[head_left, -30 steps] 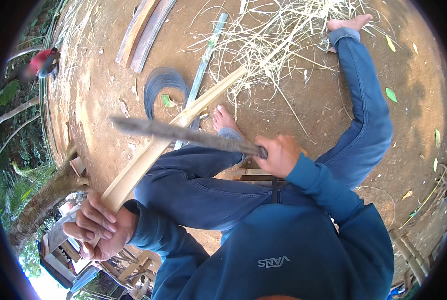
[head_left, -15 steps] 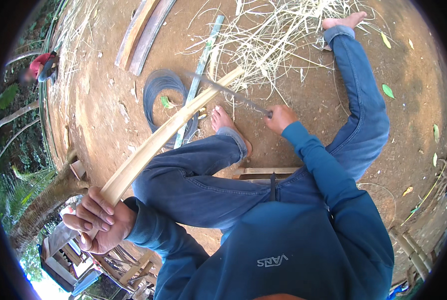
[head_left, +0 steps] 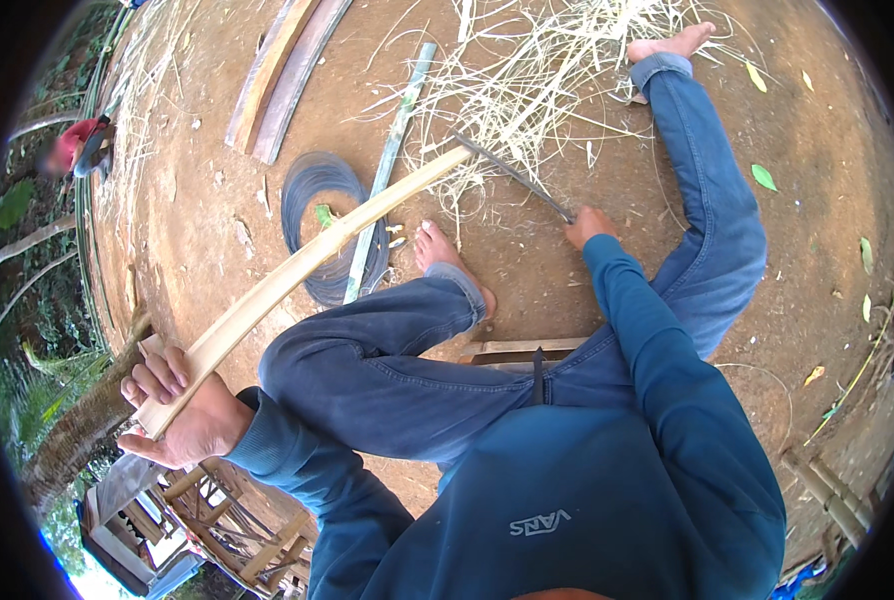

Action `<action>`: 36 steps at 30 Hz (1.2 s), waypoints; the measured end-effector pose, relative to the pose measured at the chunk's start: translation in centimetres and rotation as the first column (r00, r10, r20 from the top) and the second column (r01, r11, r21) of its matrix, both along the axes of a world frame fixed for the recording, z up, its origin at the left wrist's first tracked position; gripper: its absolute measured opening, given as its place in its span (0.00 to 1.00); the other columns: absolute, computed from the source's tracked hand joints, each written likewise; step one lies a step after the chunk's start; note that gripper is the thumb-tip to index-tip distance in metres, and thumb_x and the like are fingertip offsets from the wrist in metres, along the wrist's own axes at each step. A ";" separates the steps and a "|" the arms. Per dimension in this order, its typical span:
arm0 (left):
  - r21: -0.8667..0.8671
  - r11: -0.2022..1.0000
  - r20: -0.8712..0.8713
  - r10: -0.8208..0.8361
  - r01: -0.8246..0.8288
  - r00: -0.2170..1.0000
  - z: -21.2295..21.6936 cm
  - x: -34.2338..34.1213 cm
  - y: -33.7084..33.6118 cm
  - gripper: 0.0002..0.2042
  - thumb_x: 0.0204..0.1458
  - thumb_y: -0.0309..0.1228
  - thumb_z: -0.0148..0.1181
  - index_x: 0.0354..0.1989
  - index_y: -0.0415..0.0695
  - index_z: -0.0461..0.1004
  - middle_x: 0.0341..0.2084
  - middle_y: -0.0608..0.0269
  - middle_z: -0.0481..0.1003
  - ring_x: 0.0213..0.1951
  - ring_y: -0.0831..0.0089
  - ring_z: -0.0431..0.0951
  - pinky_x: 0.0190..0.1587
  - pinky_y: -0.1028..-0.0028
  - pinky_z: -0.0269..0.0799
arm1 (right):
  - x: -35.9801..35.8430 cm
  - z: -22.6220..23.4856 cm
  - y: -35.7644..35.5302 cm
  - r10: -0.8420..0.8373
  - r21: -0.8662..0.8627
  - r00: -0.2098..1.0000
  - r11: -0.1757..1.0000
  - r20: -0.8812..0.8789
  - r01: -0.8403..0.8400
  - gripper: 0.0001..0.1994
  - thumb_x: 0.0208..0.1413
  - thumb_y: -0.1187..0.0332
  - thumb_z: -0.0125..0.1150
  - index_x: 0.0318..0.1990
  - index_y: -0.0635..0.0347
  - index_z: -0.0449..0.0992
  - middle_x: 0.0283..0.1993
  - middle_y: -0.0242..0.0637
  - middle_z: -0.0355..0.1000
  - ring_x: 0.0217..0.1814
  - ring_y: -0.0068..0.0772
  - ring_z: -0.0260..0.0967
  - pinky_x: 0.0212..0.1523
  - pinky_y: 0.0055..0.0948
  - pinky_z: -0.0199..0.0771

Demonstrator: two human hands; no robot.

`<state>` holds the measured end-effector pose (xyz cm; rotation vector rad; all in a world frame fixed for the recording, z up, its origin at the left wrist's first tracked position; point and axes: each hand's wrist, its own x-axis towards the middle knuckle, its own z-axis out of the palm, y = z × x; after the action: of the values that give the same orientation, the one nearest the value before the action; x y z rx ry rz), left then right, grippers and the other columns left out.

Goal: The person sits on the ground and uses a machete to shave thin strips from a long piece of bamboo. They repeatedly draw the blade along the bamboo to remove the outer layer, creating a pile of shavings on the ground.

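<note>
My left hand (head_left: 195, 415) is closed around the near end of a long pale bamboo strip (head_left: 302, 262), its thumb below and its fingers curled over the top. The strip slants up and to the right over my bent left knee, and its far end is by the shavings. My right hand (head_left: 592, 227) grips the handle of a long, narrow, dark-bladed knife (head_left: 522, 180). The blade points up and left, with its tip close to the strip's far end; whether they touch I cannot tell.
Pale shavings (head_left: 557, 75) lie heaped beyond my feet. A coil of dark wire (head_left: 297, 215) and a greenish slat (head_left: 407, 110) lie under the strip's line. Two boards (head_left: 287, 80) rest at far left. A person in red (head_left: 72, 148) is at the left edge.
The knife has moved from across the strip to its far end, as my right hand shifted slightly right. My left hand and the strip have shifted a little left and up.
</note>
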<state>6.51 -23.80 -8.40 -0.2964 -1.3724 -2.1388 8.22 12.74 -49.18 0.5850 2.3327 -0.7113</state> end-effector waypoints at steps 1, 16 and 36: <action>-0.022 0.999 -0.011 -0.047 0.047 0.999 0.5 0.2 -0.7 0.22 0.50 0.52 0.51 0.27 0.42 0.60 0.15 0.68 0.54 0.16 0.76 0.52 0.22 0.75 0.50 | 0.1 0.3 0.1 -0.002 0.009 1.000 1.000 -0.008 0.002 0.18 0.47 0.58 0.61 0.43 0.58 0.77 0.46 0.52 0.73 0.50 0.50 0.71 0.51 0.42 0.70; -0.022 0.744 -0.044 -0.668 0.668 0.743 12.4 -7.6 4.5 0.20 0.63 0.47 0.35 0.25 0.44 0.55 0.15 0.67 0.52 0.15 0.78 0.54 0.16 0.78 0.56 | -0.9 13.7 -6.2 0.013 -0.287 0.545 0.839 -0.838 -0.462 0.25 0.54 0.52 0.57 0.52 0.62 0.68 0.45 0.51 0.69 0.49 0.49 0.67 0.51 0.39 0.65; -0.865 -0.483 0.455 -0.638 0.138 0.621 -9.0 0.9 11.3 0.35 0.41 0.33 0.63 0.61 0.49 0.58 0.59 0.51 0.56 0.54 0.53 0.65 0.51 0.59 0.68 | -3.0 17.0 -6.2 -0.333 -0.957 0.937 0.221 0.109 0.190 0.16 0.58 0.66 0.52 0.52 0.60 0.66 0.39 0.35 0.72 0.37 0.29 0.74 0.34 0.29 0.78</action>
<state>7.39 -12.49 -17.42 -2.1836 -2.7317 -0.3289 5.23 6.54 -32.19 0.3153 1.3631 -2.1647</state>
